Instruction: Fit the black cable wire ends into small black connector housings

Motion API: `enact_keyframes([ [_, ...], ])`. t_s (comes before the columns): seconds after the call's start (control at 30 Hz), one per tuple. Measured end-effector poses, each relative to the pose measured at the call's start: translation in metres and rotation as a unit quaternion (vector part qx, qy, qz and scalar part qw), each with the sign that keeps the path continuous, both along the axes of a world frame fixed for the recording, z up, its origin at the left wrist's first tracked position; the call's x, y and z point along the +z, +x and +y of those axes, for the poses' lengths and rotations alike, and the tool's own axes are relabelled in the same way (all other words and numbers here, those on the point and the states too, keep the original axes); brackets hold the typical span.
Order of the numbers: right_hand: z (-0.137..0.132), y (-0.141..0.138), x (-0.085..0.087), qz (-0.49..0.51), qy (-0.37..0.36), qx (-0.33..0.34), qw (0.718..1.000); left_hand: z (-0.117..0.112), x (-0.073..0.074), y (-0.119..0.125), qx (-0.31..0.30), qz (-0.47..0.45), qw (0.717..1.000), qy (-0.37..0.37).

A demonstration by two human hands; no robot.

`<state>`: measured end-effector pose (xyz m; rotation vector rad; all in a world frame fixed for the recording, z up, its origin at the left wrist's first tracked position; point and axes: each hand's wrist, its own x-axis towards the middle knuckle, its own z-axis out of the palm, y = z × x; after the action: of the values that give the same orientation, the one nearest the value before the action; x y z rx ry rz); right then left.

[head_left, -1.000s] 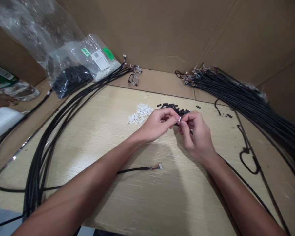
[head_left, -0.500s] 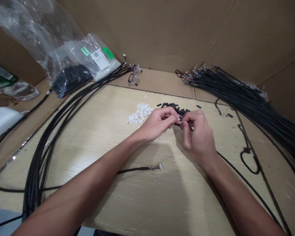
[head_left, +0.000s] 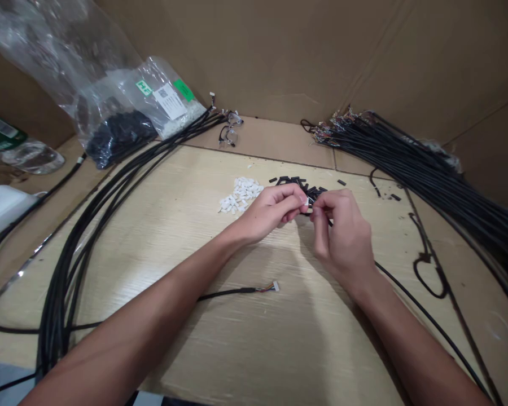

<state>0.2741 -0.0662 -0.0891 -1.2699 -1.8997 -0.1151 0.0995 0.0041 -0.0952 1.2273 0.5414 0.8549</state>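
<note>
Between thumb and forefinger, my left hand pinches a small white connector. My right hand is closed, its fingertips pinching the thin wires at the end of a black cable, which runs from beneath the hand toward the lower right. The fingertips of both hands almost meet, and the wires there are too small to make out. A heap of white connectors lies left of the hands. Short black sleeves are piled just behind them. Nearer me, a cable end with a white plug rests on the table.
Looped black cables cover the left side. A thick bundle of black cables with bare wire ends lies at right. Clear bags stand at back left, beside glasses. A bottle and a white object are far left.
The white connector shows a little more at my left fingertips. Both hands keep almost the same place, and the view has shifted slightly.
</note>
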Motion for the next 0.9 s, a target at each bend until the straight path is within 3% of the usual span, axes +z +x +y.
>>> enact_keyframes([
  [0.9,-0.0032,-0.0028,0.0057,-0.002,0.0,0.012,1.0,0.0002,0.0031,-0.0009,0.002,-0.001,1.0,0.006],
])
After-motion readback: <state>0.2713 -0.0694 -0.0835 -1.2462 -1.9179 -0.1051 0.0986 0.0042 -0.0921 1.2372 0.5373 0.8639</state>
